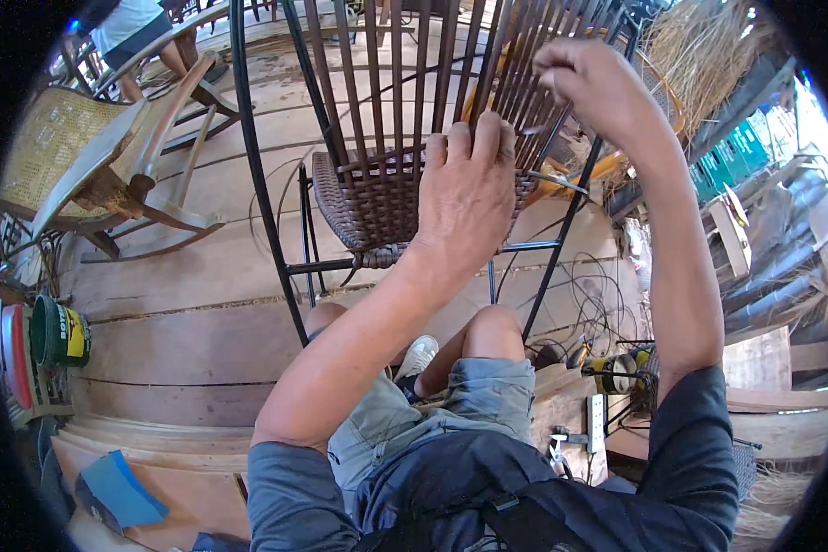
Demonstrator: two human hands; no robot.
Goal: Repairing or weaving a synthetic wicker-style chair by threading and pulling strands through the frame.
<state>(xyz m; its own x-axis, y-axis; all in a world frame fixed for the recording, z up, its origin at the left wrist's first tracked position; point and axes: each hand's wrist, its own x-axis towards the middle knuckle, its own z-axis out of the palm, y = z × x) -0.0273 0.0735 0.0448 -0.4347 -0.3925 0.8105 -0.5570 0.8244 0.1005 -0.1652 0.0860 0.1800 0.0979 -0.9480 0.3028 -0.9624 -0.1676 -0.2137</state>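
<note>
In front of me stands a chair with a black metal frame [256,156], long dark upright slats [351,83] and a brown strip weave [377,207] across their lower part. My left hand [469,189] lies over the weave, its fingers bent over the top edge between the slats. Raised to the right of the slats, my right hand [593,87] is closed in a pinch. Whatever it pinches is too thin or hidden to make out. A slim grey rod [557,182] sticks out sideways from the weave, just right of my left hand.
At left are a wooden rocking chair [170,179] with cane panels and a dark green bucket [60,333]. Loose dark strands [607,299] coil on the plank floor at right. A power strip [597,423] lies near my right side. Another person [136,37] stands far left.
</note>
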